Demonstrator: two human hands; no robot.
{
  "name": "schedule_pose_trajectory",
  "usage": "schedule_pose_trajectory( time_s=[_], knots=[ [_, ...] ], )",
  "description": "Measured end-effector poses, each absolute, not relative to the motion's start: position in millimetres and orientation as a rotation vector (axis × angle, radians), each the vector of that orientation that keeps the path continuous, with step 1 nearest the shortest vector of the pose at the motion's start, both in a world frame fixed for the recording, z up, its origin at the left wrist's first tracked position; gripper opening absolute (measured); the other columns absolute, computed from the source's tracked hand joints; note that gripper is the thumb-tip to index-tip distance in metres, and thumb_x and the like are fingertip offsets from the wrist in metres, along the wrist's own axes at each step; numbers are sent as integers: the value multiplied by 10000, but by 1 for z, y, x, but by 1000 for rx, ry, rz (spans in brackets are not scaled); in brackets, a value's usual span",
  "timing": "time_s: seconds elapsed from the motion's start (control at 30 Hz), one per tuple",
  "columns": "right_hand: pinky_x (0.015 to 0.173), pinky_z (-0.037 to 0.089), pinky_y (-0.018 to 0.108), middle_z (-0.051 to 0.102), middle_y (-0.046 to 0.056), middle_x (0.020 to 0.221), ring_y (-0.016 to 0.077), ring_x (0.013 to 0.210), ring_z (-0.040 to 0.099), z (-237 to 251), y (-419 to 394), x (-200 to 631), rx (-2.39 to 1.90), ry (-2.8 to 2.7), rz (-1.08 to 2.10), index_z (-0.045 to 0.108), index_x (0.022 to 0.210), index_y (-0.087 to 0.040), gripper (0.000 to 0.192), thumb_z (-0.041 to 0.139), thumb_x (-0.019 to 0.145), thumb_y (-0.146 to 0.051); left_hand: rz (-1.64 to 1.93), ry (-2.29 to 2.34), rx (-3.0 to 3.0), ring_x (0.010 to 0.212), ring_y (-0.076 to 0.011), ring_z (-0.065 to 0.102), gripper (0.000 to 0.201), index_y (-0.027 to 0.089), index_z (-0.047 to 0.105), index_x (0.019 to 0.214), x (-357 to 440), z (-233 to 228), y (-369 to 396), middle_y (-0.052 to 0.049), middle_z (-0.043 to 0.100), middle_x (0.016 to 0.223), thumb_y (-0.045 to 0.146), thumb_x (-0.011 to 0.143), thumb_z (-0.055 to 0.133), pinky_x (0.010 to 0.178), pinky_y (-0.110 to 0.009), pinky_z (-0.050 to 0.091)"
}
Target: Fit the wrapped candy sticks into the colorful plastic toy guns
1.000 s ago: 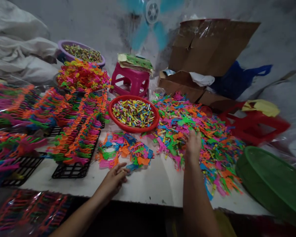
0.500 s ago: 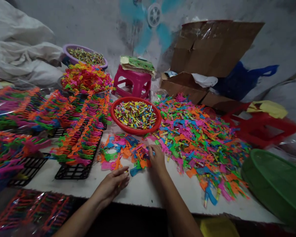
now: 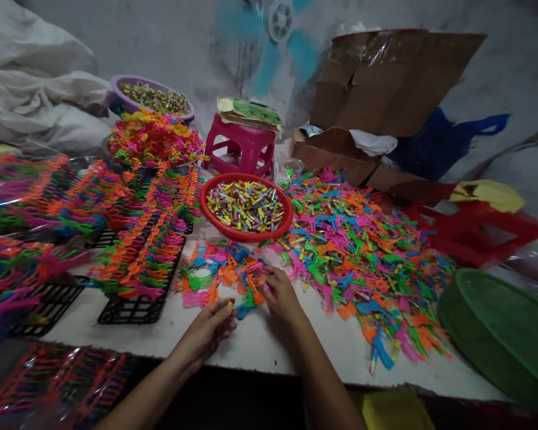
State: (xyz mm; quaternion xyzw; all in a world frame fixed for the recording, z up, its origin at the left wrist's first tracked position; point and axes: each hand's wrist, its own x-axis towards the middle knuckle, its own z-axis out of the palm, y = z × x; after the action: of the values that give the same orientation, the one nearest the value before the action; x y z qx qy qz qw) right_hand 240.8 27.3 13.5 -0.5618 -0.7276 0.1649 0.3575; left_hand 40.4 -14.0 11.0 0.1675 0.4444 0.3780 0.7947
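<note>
I see the white worktop (image 3: 269, 343) spread wide below me, its right half covered by a big loose heap of small bright plastic toy pieces (image 3: 363, 251) in pink, green, orange and blue. To the left, rows of the same coloured pieces stand packed on black plastic grid trays (image 3: 134, 307). At the far right edge sits a large green plastic basin (image 3: 497, 334), partly out of view. Behind the heap lies an open brown cardboard box (image 3: 376, 89), and a pink plastic stool (image 3: 240, 149) stands near the middle back. A round red plastic bowl (image 3: 206, 200) filled with small multicoloured tubes sits just in front of the stool. Nearest me is a smaller pile of coloured toy pieces (image 3: 219, 275), between the trays and the big heap. My right hand (image 3: 280, 295) rests on that small pile's near right edge, fingers curled onto an orange piece (image 3: 256, 294). My left hand (image 3: 208, 331) lies just beside it on the worktop, fingertips pinched on something small and yellowish that I cannot make out.
</note>
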Motion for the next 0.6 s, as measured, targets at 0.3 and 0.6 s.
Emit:
schedule_pose_trajectory(
  time_s=[0.3, 0.6],
  knots=[
    [501, 389, 221, 487, -36, 593, 107, 516, 438, 44, -8, 189, -1301, -862, 1134, 491, 782, -189, 252, 508, 762, -440, 896, 948, 796, 502, -90, 518, 467, 139, 576, 1004, 48, 43, -19, -17, 606, 715, 422, 641, 654, 424, -191, 377],
    [507, 371, 204, 420, -44, 604, 90, 538, 398, 53, -22, 166, -1260, -873, 1135, 454, 721, -190, 254, 516, 760, -433, 891, 938, 925, 494, -106, 522, 433, 129, 568, 989, 45, 49, -24, -5, 588, 629, 439, 688, 601, 434, -209, 394]
  ],
)
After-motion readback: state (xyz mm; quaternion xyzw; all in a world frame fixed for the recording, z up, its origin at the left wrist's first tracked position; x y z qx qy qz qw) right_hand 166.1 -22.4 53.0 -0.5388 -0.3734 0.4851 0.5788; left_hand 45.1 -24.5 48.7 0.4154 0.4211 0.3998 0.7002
